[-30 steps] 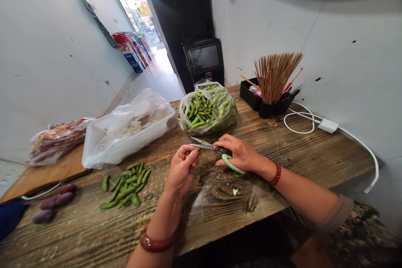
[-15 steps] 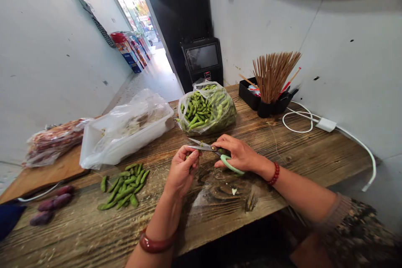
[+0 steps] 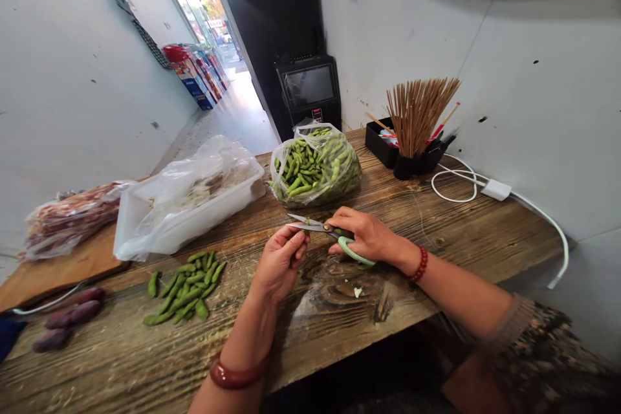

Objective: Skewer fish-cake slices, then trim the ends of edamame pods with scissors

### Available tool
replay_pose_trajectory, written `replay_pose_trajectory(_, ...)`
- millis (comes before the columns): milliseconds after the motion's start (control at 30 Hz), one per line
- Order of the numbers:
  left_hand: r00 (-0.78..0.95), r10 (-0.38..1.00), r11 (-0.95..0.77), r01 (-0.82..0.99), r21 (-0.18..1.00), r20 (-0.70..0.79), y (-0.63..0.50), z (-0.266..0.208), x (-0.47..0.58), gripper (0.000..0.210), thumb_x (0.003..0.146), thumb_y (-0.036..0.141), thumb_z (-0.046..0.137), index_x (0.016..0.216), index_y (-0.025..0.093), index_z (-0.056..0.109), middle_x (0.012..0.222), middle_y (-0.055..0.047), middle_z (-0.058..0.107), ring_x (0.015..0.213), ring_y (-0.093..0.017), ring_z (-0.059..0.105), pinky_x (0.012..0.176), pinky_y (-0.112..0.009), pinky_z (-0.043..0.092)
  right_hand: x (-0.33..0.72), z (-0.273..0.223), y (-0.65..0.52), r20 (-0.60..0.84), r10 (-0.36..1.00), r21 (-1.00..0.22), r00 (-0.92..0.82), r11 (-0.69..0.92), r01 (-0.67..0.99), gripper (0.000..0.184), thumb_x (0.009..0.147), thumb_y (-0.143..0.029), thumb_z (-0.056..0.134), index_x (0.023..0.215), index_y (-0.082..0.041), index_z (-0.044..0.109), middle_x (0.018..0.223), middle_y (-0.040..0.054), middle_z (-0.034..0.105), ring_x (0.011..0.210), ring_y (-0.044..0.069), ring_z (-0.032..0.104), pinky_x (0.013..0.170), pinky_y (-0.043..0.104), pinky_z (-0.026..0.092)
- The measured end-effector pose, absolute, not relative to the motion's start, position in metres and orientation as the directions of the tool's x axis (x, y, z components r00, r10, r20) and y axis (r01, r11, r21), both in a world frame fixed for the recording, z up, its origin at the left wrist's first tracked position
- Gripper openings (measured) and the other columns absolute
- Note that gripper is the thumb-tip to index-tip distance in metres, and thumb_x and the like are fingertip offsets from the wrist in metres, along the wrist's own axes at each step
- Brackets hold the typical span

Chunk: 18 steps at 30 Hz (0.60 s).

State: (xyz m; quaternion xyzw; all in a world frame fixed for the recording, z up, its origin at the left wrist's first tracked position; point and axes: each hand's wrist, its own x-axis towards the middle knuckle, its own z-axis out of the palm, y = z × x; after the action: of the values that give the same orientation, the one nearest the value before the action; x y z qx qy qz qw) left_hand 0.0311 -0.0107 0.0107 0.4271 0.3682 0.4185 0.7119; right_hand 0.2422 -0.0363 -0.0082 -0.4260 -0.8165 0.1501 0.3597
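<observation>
My right hand [image 3: 361, 236] is wrapped round a pair of scissors [image 3: 350, 250] with pale green handles. The parted blades point left, just above the fingertips of my left hand [image 3: 284, 259]. That hand is closed in a pinch on an edamame pod, mostly hidden by the fingers; a bit of green shows between the blades. Left of my left hand, a loose pile of edamame pods [image 3: 191, 288] lies on the wooden table [image 3: 402, 220]. Beyond both hands stands a clear plastic bag [image 3: 347, 174] full of more green pods.
A white plastic tub [image 3: 187, 226] under a plastic bag stands at the left. Farther left are a wooden board [image 3: 77, 278] with bagged meat [image 3: 72, 217] and several purple sweet potatoes [image 3: 72, 315]. At the right are brown skewers [image 3: 420, 116] in a black holder and a white cable [image 3: 538, 200].
The view has shifted slightly, so everything sits a little farther left. The hands and scissors keep nearly the same pose, with the blades still parted around the left fingertips.
</observation>
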Motion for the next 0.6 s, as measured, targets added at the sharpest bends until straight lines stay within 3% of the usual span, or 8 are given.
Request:
replay_pose_trajectory(233, 0.358, 0.911, 0.323, -0.307, 0.895, -0.206, -0.007, 0.011, 0.029, 0.024, 0.066, 0.024, 0.078, 0.081, 0.013, 0.062, 0.068, 0.001, 0.056, 0.047, -0.002, 0.039, 0.039, -0.013, 0.026, 0.248, -0.009, -0.033, 0.48, 0.793, -0.522, -0.375, 0.601, 0.605, 0.04, 0.08, -0.038, 0.072, 0.113, -0.017, 0.064, 0.098, 0.008, 0.061, 0.083, 0.018, 0.061, 0.074, 0.028, 0.05)
replay_pose_trajectory(300, 0.349, 0.908, 0.351, -0.332, 0.876, -0.231, -0.006, 0.013, 0.028, 0.025, 0.067, 0.026, 0.076, 0.084, 0.013, 0.063, 0.068, 0.002, 0.055, 0.048, -0.004, 0.041, 0.038, -0.013, 0.026, 0.252, -0.008, -0.028, 0.532, 0.786, -0.544, -0.316, 0.603, 0.584, 0.04, 0.08, -0.038, 0.073, 0.112, -0.016, 0.065, 0.096, 0.0079, 0.062, 0.083, 0.018, 0.061, 0.074, 0.029, 0.05)
replay_pose_trajectory(400, 0.348, 0.903, 0.373, -0.351, 0.859, -0.25, -0.005, 0.013, 0.029, 0.024, 0.07, 0.032, 0.073, 0.073, 0.014, 0.058, 0.069, 0.002, 0.053, 0.049, -0.004, 0.042, 0.037, -0.013, 0.027, 0.26, -0.007, -0.02, 0.626, 0.764, -0.594, -0.156, 0.597, 0.539, 0.041, 0.078, -0.041, 0.074, 0.11, -0.016, 0.066, 0.094, 0.007, 0.063, 0.084, 0.018, 0.061, 0.076, 0.03, 0.05)
replay_pose_trajectory(500, 0.372, 0.902, 0.333, -0.271, 0.903, -0.221, -0.007, 0.011, 0.033, 0.028, 0.071, 0.034, 0.074, 0.068, 0.014, 0.055, 0.067, 0.002, 0.053, 0.047, -0.004, 0.04, 0.037, -0.013, 0.025, 0.265, -0.008, -0.013, 0.65, 0.758, -0.629, -0.054, 0.576, 0.521, 0.042, 0.077, -0.044, 0.075, 0.109, -0.017, 0.067, 0.093, 0.006, 0.064, 0.084, 0.018, 0.061, 0.077, 0.031, 0.05)
replay_pose_trajectory(600, 0.428, 0.884, 0.266, -0.13, 0.955, -0.188, -0.012, 0.008, 0.04, 0.022, 0.07, 0.031, 0.076, 0.081, 0.015, 0.065, 0.069, 0.001, 0.057, 0.049, -0.005, 0.044, 0.039, -0.015, 0.027, 0.266, -0.01, -0.011, 0.639, 0.768, -0.642, -0.039, 0.56, 0.524, 0.042, 0.077, -0.044, 0.075, 0.108, -0.018, 0.067, 0.094, 0.0059, 0.065, 0.085, 0.018, 0.062, 0.077, 0.031, 0.05)
